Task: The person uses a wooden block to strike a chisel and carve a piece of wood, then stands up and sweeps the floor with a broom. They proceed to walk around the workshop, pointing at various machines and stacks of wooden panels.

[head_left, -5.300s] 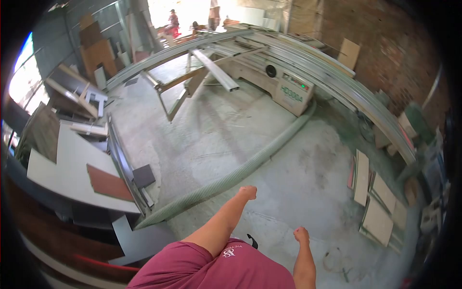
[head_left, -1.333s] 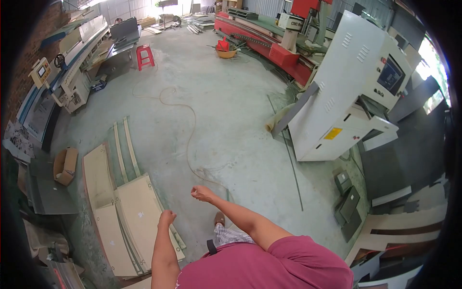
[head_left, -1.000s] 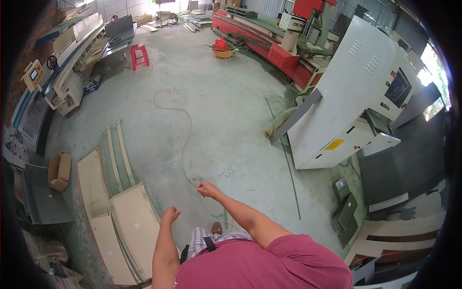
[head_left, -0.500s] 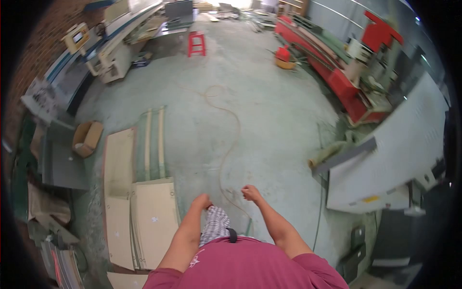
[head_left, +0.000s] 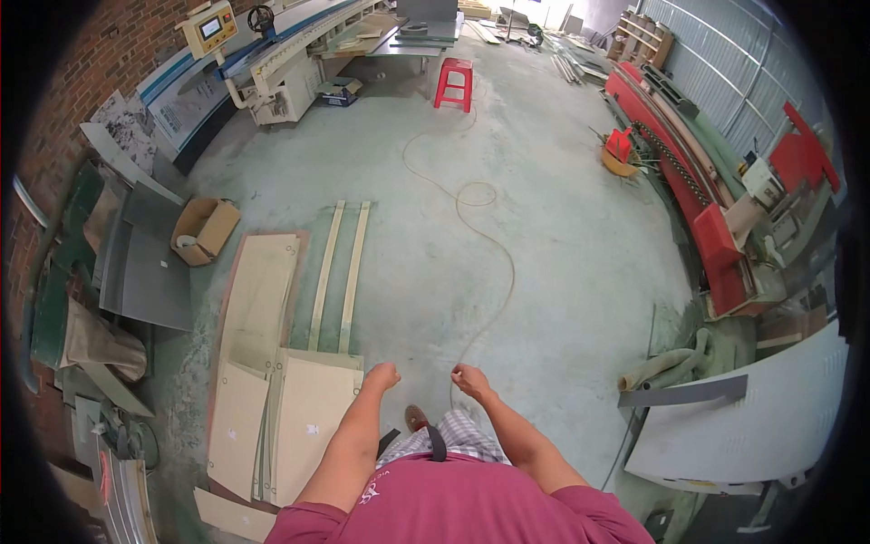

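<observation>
My left hand is closed in front of my body, its fingers curled inward. Beside it, at about the same height, is my right hand, also closed with thumb and fingers together. Whatever either hand holds, if anything, is hidden. A thin yellowish hose loops along the floor and passes behind my right hand in the view; contact cannot be told. Nearest my left hand lie flat beige panels on the floor. Below the hands, one brown shoe shows.
Two narrow strips lie beyond the panels. A cardboard box stands left. Ahead are a red stool and a long machine with a control panel. Along the right are a red machine, an orange basin and a white cabinet.
The view has swung left, so the stool, panels and machines sit further right. My left hand stays near the same place; my right hand is slightly lower. A shoe has come into view.
</observation>
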{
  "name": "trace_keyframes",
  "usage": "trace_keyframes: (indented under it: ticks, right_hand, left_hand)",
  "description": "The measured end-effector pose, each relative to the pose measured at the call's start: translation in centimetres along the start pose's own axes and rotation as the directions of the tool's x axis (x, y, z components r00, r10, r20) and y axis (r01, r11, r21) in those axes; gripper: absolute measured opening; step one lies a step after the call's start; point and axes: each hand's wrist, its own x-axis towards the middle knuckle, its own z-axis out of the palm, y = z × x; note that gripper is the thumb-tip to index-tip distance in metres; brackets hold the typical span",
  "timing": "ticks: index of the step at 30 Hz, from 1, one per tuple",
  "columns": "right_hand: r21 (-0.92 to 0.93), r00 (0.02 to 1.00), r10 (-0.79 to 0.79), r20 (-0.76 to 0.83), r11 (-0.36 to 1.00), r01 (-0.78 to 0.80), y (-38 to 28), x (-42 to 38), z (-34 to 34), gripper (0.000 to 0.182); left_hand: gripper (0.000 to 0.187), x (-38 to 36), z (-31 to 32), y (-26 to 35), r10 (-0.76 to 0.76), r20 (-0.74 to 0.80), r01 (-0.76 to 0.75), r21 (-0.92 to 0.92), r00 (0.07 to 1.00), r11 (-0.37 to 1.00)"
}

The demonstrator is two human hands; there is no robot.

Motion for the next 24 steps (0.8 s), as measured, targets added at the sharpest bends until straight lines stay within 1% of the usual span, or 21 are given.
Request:
trace_keyframes:
  ticks: [1, 3, 6, 9, 13, 15, 16, 18, 20, 22, 23, 24]
  right_hand:
    - [0.001, 1.000, -0.005, -0.005, 1.000, 0.005, -1.2, 1.4, -0.5, 0.027]
    - [0.026, 0.991, 0.060, 0.116, 0.998, -0.064, -3.1, 3.8, -1.4, 0.026]
    - [0.007, 0.995, 0.013, 0.099, 1.000, -0.014, -4.0, 7.6, -2.6, 0.026]
    - [0.007, 0.998, 0.016, 0.061, 1.000, -0.017, -4.1, 11.5, -3.9, 0.026]
    - [0.018, 0.998, 0.037, 0.050, 0.999, -0.038, -3.4, 17.8, -5.6, 0.024]
    - [-0.035, 0.997, 0.002, 0.074, 0.999, 0.001, -2.6, 21.6, -6.5, 0.026]
    - [-0.029, 0.998, 0.002, 0.066, 1.000, 0.000, -2.2, 23.5, -7.2, 0.026]
    - [-0.117, 0.992, -0.025, 0.122, 0.992, 0.040, -1.3, 27.2, -9.1, 0.026]
    - [-0.080, 0.991, -0.047, 0.129, 0.995, 0.058, -0.3, 32.0, -12.4, 0.025]
    - [-0.046, 0.987, 0.055, 0.154, 0.998, -0.049, 1.2, 35.7, -15.2, 0.024]
    - [-0.068, 0.994, 0.026, 0.108, 0.997, -0.018, 2.1, 37.6, -16.8, 0.024]
    - [-0.063, 0.995, 0.030, 0.097, 0.998, -0.024, 3.1, 39.3, -18.5, 0.024]
  left_hand:
    - [0.029, 0.6, -0.7, -0.7, 0.001, -0.006, -0.001, 0.003, 1.000, 1.000]
    - [0.029, 1.7, -1.5, -1.8, -0.016, -0.032, 0.016, -0.014, 0.999, 1.000]
    - [0.030, 3.6, -3.1, -2.2, -0.023, -0.003, 0.023, -0.037, 1.000, 0.999]
    - [0.030, 5.4, -5.7, -2.2, -0.034, -0.004, 0.034, -0.067, 0.999, 0.997]
    - [0.029, 11.4, -9.0, -3.0, -0.029, -0.042, 0.027, -0.048, 0.999, 0.998]
    - [0.029, 15.2, -11.5, -2.8, -0.077, -0.006, 0.076, -0.056, 0.997, 0.996]
    - [0.029, 16.8, -12.6, -2.3, -0.074, -0.009, 0.073, -0.048, 0.997, 0.996]
    - [0.029, 19.9, -15.3, -0.6, -0.132, -0.027, 0.130, -0.063, 0.991, 0.989]
    - [0.029, 24.4, -17.8, 2.3, -0.095, -0.039, 0.094, -0.013, 0.995, 0.995]
    - [0.029, 27.7, -20.3, 5.5, -0.072, -0.022, 0.073, 0.041, 0.997, 0.996]
    - [0.029, 29.7, -21.5, 7.5, -0.047, 0.016, 0.046, 0.038, 0.999, 0.998]
    - [0.029, 31.7, -23.3, 10.2, -0.014, 0.044, 0.013, 0.034, 0.999, 0.999]
